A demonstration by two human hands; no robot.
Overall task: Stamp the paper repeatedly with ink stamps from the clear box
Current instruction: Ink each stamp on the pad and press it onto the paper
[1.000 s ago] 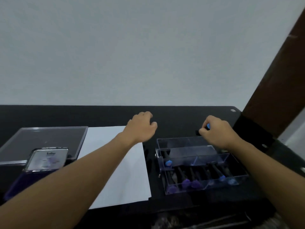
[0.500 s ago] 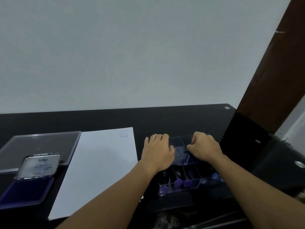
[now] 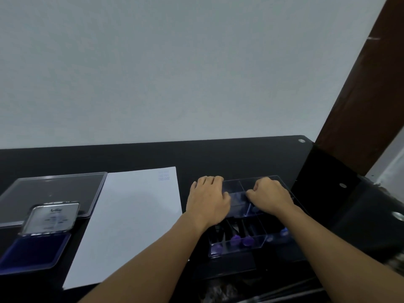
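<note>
A clear box (image 3: 238,248) with several compartments sits on the black table, right of a white paper (image 3: 131,215). Several black-handled stamps with purple and blue tips (image 3: 247,241) lie in its near compartments. My left hand (image 3: 207,200) lies flat on the box's left side, fingers together and pointing away. My right hand (image 3: 270,196) is curled down into a far compartment; whatever is in its fingers is hidden. The paper's far right corner bears faint blue stamp marks (image 3: 164,175).
An open blue ink pad (image 3: 32,252) with its lid (image 3: 52,217) raised lies at the near left. Behind it rests a clear flat lid (image 3: 54,191). A brown post (image 3: 360,95) rises at the right, and the table edge (image 3: 349,193) drops off beside the box.
My right hand, which held a blue-tipped stamp above the box, has come down into a far compartment. My left hand moved from over the paper onto the box's left side.
</note>
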